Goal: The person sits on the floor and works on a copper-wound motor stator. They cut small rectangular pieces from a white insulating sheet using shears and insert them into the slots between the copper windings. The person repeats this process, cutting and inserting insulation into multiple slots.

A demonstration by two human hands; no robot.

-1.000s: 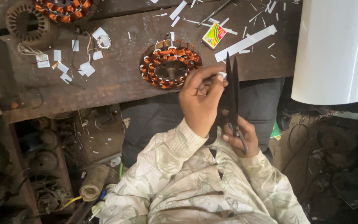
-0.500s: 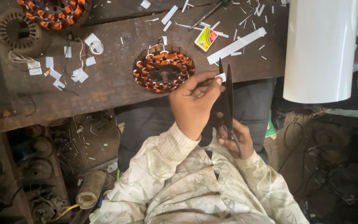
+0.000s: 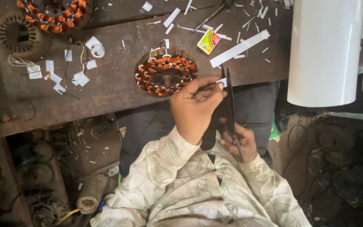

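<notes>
Scissors [image 3: 230,105] lower now, w/ paper strip [image 3: 222,81]

Wound stator [image 3: 166,71] sits on the bench [image 3: 114,90] near its front edge. Left hand [image 3: 194,107] is just in front of it, pinching a paper slip [image 3: 222,81] against the scissors [image 3: 229,105]. Right hand [image 3: 238,141] holds the scissors lower down, right of the left hand. Matchbox [image 3: 208,41] and paper strip [image 3: 239,48] lie behind. Big cylinder [image 3: 324,50] far right; second stator [image 3: 55,14] far left rear.

A worn wooden bench [image 3: 118,90] carries copper-wound stators [image 3: 166,71], paper scraps [image 3: 76,77], a white strip [image 3: 240,48], perhaps a matchbox [image 3: 209,41].
</notes>
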